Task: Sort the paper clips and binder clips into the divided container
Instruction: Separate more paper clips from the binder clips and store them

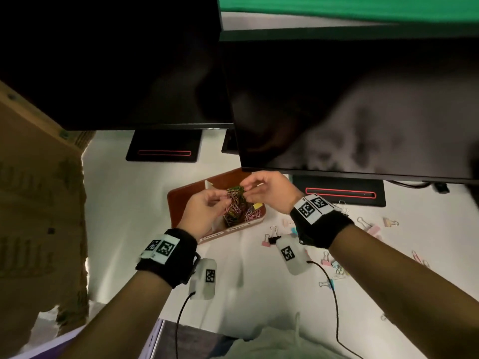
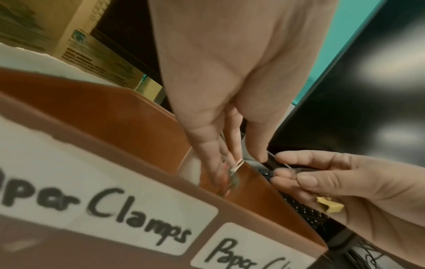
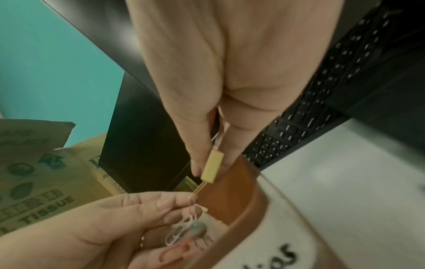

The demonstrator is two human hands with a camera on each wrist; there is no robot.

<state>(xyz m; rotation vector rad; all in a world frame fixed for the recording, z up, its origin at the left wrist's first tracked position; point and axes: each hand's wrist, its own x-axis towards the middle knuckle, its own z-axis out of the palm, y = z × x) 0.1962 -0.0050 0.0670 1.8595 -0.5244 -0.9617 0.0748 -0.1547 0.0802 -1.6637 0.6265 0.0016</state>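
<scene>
Both hands hover over the brown divided container (image 1: 176, 203), whose front carries the labels "Paper Clamps" (image 2: 110, 207) and "Paper Cl…". A tangled clump of coloured paper clips (image 1: 235, 203) hangs between the hands above a compartment that holds more clips. My left hand (image 1: 225, 200) pinches the clump's left side, with pale clips (image 3: 181, 231) against its fingers. My right hand (image 1: 246, 188) pinches the top of the tangle. In the right wrist view the right hand's fingers hold a yellow binder clip (image 3: 212, 167), and a thin clip wire runs down from it to the left hand.
Several pastel binder clips (image 1: 334, 265) lie scattered on the white table to the right of the container. Two dark monitors (image 1: 363, 112) overhang close behind the hands, on black stands (image 1: 339, 193). A cardboard box (image 1: 39, 203) stands at the left and a black keyboard (image 3: 310, 109) behind.
</scene>
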